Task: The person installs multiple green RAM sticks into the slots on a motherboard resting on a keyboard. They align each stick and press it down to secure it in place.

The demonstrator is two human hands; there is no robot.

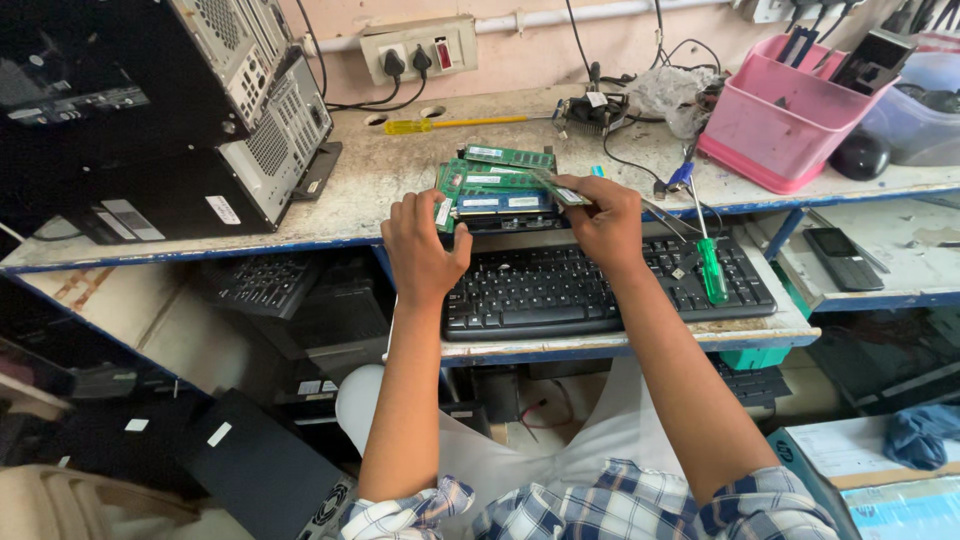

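1. Head view: my left hand point(425, 245) rests at the left end of a stack of memory modules point(497, 192). The fingers are curled on the stack edge and they grip it, with the thumb toward the keyboard point(600, 290).
2. My right hand point(605, 222) is at the right end of the same stack. Its fingers pinch one green module point(560, 190), which lies tilted across the top of the stack.
3. The stack sits on the front edge of the bench point(370, 190), just behind the keyboard. One more green module point(508, 157) lies flat behind the stack, a little apart from my fingers.
4. The black keyboard is on a lower shelf, under my two wrists. A green-handled screwdriver point(711, 268) lies on its right part, with the shaft pointing up toward the bench.
5. A yellow-handled screwdriver point(450, 124) lies on the bench behind the modules, well apart from both hands.
6. At the left of the bench a computer case point(180, 110) lies on its side, with the back panel facing the modules.
7. At the right a pink basket point(780, 115) stands on the bench, with dark tools inside. A black mouse point(860, 155) is just beside it.
8. A wall socket point(418, 48) with two black plugs is above the bench.
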